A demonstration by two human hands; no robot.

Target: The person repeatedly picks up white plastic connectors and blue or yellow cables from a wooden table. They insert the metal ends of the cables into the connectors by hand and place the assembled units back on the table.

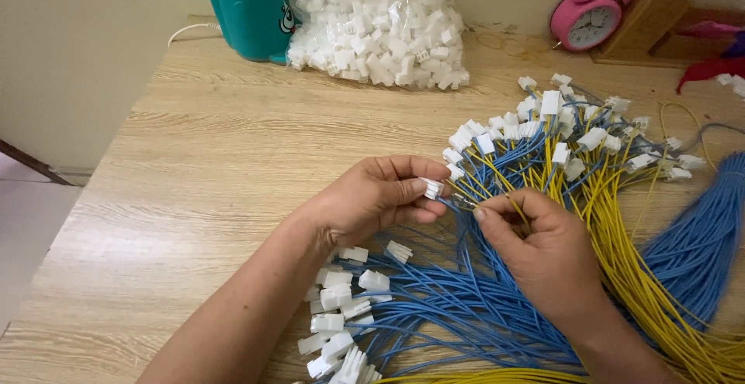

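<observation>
1. One head-worn view, looking steeply down and forward over the wooden table (233,143) toward the wall behind it
2. Close range: both forearms enter from the bottom edge
3. Floor shows at the left edge

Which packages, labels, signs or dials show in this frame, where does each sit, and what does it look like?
Clear plastic bag: back of the table, centre; bulging, full of small white connector housings.
Alarm clock: back right; round, pink, white dial, twin bells on top.
Teal container: back left of the bag; upright, small round sticker near its base.
</observation>
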